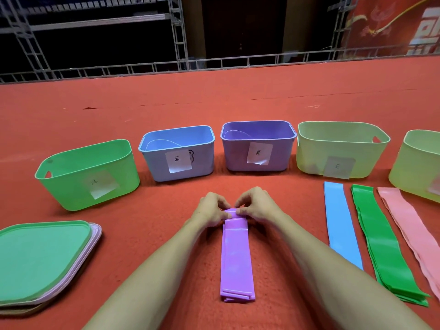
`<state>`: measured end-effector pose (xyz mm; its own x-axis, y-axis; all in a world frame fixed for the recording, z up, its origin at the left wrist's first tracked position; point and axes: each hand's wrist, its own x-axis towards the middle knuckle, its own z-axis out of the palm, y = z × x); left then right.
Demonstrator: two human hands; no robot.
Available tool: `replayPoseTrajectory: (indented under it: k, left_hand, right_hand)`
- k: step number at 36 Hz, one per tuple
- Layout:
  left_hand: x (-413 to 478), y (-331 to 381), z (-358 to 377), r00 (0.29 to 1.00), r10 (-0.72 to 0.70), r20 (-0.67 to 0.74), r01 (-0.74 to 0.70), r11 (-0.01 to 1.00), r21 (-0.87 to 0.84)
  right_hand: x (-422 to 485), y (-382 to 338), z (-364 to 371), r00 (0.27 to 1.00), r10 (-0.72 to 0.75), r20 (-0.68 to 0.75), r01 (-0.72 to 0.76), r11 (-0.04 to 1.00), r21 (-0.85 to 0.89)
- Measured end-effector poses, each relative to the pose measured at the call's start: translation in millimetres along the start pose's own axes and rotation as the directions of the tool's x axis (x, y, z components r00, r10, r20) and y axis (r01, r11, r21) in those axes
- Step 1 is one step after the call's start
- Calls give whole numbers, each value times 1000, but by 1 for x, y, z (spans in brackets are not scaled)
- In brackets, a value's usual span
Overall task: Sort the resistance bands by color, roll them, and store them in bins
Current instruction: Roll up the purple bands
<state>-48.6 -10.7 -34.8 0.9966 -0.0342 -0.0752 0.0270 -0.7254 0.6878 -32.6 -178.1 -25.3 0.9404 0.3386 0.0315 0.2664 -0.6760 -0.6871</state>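
Both left grip (212,208) and right grip (256,206) pinch the purple band (236,257), with the purple bin (234,160) beyond.

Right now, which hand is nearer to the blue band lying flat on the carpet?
Right. The right hand pinches the far end of the purple band, just left of the blue band; the left hand grips the same end, farther from it.

Non-task items: lids, carpet, truss, banner
Stack of lids (45,258), green on top, pink below, front left on red carpet (214,96); metal truss railing (166,65) along far edge; red banner (392,25) top right.
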Motion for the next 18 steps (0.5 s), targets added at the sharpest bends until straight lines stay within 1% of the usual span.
replayPoseTrajectory:
  k: [2, 6, 11, 18]
  left_hand:
    - [-1, 0, 1, 1000, -4, -8, 4, 1000, 3]
    - [-4, 1, 1, 1000, -2, -12, 1, 1000, -20]
    - [-8, -3, 4, 999, 18, -26, -20, 998, -56]
    - [-16, -6, 2, 999, 12, -35, -17, 990, -143]
  right_hand:
    - [-1, -1, 1, 1000, 23, 1, -23, 999, -28]
    - [-3, -5, 2, 996, 71, 62, -67, 996, -58]
    - [-5, -6, 4, 992, 121, 27, -121, 993, -10]
    - [-4, -8, 8, 992, 128, 20, -127, 990, -55]
